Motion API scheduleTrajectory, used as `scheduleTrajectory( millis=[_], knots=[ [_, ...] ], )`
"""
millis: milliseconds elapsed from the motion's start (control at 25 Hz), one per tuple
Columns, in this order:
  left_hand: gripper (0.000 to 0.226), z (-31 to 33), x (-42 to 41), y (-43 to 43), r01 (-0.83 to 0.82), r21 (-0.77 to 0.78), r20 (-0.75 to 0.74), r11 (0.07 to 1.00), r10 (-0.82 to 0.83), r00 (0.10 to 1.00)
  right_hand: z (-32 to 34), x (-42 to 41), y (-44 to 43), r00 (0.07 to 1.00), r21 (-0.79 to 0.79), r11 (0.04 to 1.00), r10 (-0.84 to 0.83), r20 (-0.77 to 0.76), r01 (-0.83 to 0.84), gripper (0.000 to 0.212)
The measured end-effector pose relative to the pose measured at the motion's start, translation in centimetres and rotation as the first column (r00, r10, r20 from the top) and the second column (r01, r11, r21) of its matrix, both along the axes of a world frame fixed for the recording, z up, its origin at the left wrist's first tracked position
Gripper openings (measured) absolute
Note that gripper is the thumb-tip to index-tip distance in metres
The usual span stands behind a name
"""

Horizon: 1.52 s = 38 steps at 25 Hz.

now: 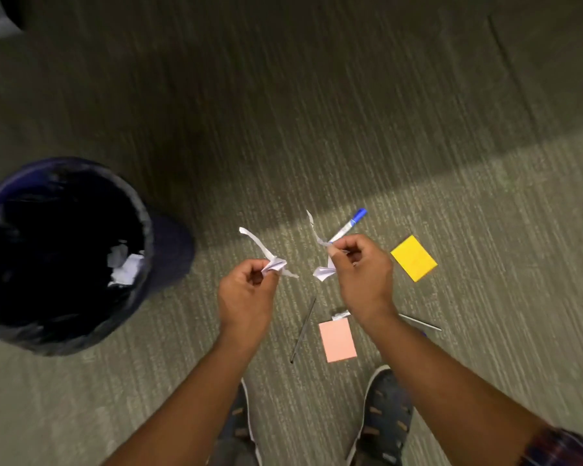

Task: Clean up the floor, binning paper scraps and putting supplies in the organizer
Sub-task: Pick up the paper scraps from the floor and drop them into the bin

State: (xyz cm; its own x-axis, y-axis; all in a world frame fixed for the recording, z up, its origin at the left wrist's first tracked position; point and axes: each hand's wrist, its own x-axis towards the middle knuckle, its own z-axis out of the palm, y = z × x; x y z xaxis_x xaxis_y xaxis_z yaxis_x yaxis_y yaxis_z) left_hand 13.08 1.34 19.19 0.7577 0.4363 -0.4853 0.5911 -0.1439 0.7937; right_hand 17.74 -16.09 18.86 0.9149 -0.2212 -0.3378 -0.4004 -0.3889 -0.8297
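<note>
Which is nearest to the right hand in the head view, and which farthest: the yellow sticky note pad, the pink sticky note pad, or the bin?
Measured from the right hand:
1. Yellow sticky note pad, just to its right on the carpet.
2. Pink sticky note pad, below it, near the shoes.
3. Bin, far on the left, past the left hand.

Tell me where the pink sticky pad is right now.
The pink sticky pad lies on the carpet just ahead of the person's shoes, under the right forearm, between two thin metal rods with a small paper scrap at its far edge.
</note>
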Motion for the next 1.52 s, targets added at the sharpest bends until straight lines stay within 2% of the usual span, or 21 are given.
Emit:
scheduleTrajectory(
  millis=[200, 360, 480, 640, 800, 920, 1000, 1120, 1320, 1400, 1520],
  knots=[
    [0.004, 9.4, -0.2, 8.1, -0.203, 0.067, 0.177, 0.977, 0.188, 0.966, 9.2, 1.7, 10.4, 0.992, 0.204, 0.976, 0.050, 0.118, -0.074, 0.015],
    [0.004, 12.7, -0.6, 15.9, -0.303, 0.137, 0.236, 0.943, 0.266, 0.934, 12.4, 1.8, 19.1, 0.974, 0.246, 0.947, 0.172, 0.151, -0.205, 0.009],
    [0.004, 12.1, -1.1, 21.0, -0.375, 0.241, 0.191, 0.895, 0.335, 0.923, 12.6, 1.0, 24.5, 0.929, 0.153, 0.923, 0.328, 0.169, -0.354, 0.009],
    [0.005, 10.4, -1.7, 25.1, -0.344, 0.306, 0.083, 0.888, 0.335, 0.938, 11.0, 0.2, 28.4, 0.862, -0.031, 0.867, 0.498, 0.092, -0.498, 0.007],
    [0.012, 9.4, -2.0, 27.1, -0.310, 0.335, 0.019, 0.890, 0.322, 0.946, 9.4, -0.4, 29.4, 0.853, -0.098, 0.849, 0.522, -0.007, -0.520, 0.012],
    [0.029, 9.1, -2.3, 27.4, -0.306, 0.335, -0.023, 0.891, 0.332, 0.943, 9.2, -1.0, 29.3, 0.853, -0.091, 0.849, 0.521, -0.016, -0.520, 0.016],
    [0.032, 9.3, -2.3, 27.1, -0.301, 0.359, -0.026, 0.884, 0.332, 0.943, 9.4, -1.2, 29.0, 0.860, -0.084, 0.857, 0.510, -0.003, -0.508, 0.015],
    [0.027, 9.7, -1.9, 26.2, -0.245, 0.423, -0.001, 0.872, 0.271, 0.963, 10.0, -1.5, 28.3, 0.874, -0.088, 0.874, 0.483, 0.057, -0.478, 0.015],
    [0.020, 10.3, -1.2, 23.3, -0.205, 0.427, 0.109, 0.881, 0.175, 0.979, 10.2, -2.2, 25.7, 0.890, -0.114, 0.891, 0.449, 0.079, -0.440, 0.010],
    [0.019, 10.9, -0.9, 21.2, -0.133, 0.473, 0.152, 0.871, 0.067, 0.986, 9.7, -2.6, 23.4, 0.901, -0.113, 0.901, 0.428, 0.066, -0.420, 0.010],
    [0.020, 11.1, -0.5, 17.4, 0.051, 0.564, 0.170, 0.824, -0.176, 0.969, 8.4, -3.4, 18.8, 0.922, -0.133, 0.916, 0.386, 0.040, -0.378, 0.012]
  ],
)
